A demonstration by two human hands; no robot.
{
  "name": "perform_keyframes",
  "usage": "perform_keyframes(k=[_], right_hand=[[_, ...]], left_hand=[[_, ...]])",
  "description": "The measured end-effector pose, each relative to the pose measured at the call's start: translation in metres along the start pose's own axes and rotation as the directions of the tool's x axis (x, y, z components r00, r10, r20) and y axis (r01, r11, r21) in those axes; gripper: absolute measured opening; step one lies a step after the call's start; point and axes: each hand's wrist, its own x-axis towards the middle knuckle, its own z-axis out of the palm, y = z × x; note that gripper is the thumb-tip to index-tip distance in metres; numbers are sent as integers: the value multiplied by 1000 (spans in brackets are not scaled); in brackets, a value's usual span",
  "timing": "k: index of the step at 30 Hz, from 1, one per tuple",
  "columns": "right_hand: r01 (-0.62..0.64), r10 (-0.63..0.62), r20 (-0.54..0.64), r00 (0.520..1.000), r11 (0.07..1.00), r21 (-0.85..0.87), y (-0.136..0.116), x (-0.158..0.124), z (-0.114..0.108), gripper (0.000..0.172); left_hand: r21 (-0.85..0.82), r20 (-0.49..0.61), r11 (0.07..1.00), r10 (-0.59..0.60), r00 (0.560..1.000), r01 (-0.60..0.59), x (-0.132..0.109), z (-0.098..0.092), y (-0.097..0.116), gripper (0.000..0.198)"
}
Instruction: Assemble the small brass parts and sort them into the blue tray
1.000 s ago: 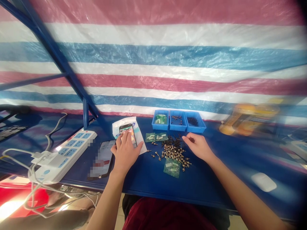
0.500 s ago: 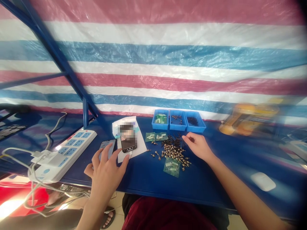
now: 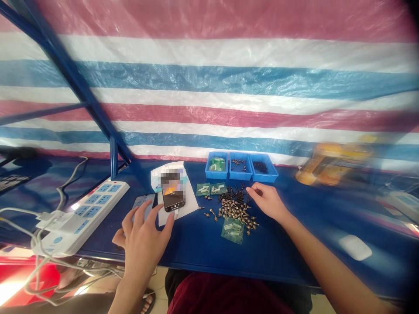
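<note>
Brass-coloured screws (image 3: 234,209) in a loose heap on a blue bench (image 3: 288,261), far too many to count, with flared heads and threaded shanks, and darker screws (image 3: 240,192) mixed in along the heap's far side. Right hand (image 3: 266,201) just beside the heap's right edge, fingers (image 3: 253,188) curled into a narrow, loose shape, nothing visibly held. Left hand (image 3: 142,244) well left of the heap, open wide, fingers (image 3: 140,218) spread over a phone (image 3: 144,203), contact unclear. Second phone (image 3: 170,196), its screen partly blurred, on a white paper packet (image 3: 186,203), between that hand and the heap. Three blue bins (image 3: 240,166) in a row beyond the heap: left one with one green zip bag (image 3: 217,164), middle one with brass-coloured screws, right one with dark screws. Three more green zip bags on the bench: two (image 3: 210,189) just beyond the heap's left side, one (image 3: 233,230) touching its near edge. White power strip (image 3: 88,218) farther left of the heap. Striped tarpaulin (image 3: 209,74) behind it all.
</note>
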Motion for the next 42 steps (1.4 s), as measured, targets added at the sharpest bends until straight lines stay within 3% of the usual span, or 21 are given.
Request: perform_keyframes(k=[4, 8, 12, 17, 21, 23, 25, 27, 32, 39, 42], right_hand=[[2, -2, 4, 1000, 1000, 3, 1, 0, 1, 43], [8, -8, -28, 1000, 999, 32, 4, 2, 2, 32], [-15, 20, -38, 999, 992, 124, 7, 5, 3, 25], [-127, 131, 11, 991, 938, 322, 0, 7, -3, 34], [-154, 174, 6, 985, 852, 501, 0, 8, -6, 48], [-173, 210, 0, 978, 808, 563, 3, 9, -4, 53], [-183, 221, 10, 975, 779, 600, 6, 10, -1, 56], [-179, 210, 25, 977, 761, 624, 7, 10, 2, 56], [-177, 181, 69, 981, 694, 698, 1, 10, 3, 52], [-255, 181, 180, 967, 668, 699, -1, 9, 3, 41], [-236, 157, 177, 972, 682, 692, -2, 8, 5, 37]], left_hand=[[-124, -57, 991, 33, 998, -40, 1, -9, 17, 33], [-332, -11, 913, 248, 969, -237, -1, -3, 45, 30], [-513, -7, 754, 475, 880, -411, 11, 0, 92, 25], [-614, -237, 536, 574, 783, -579, 50, 3, 161, 24], [-580, -295, 457, 654, 697, -674, 67, 26, 187, 27], [-612, -272, 452, 650, 709, -649, 64, 37, 187, 28], [-675, -217, 473, 606, 765, -566, 57, 45, 182, 27], [-705, -158, 494, 590, 792, -509, 50, 48, 178, 27], [-708, -82, 523, 608, 790, -475, 46, 56, 180, 23], [-910, -4, 338, 568, 823, -238, 45, 67, 187, 16], [-930, 8, 312, 547, 837, -196, 44, 67, 188, 16]])
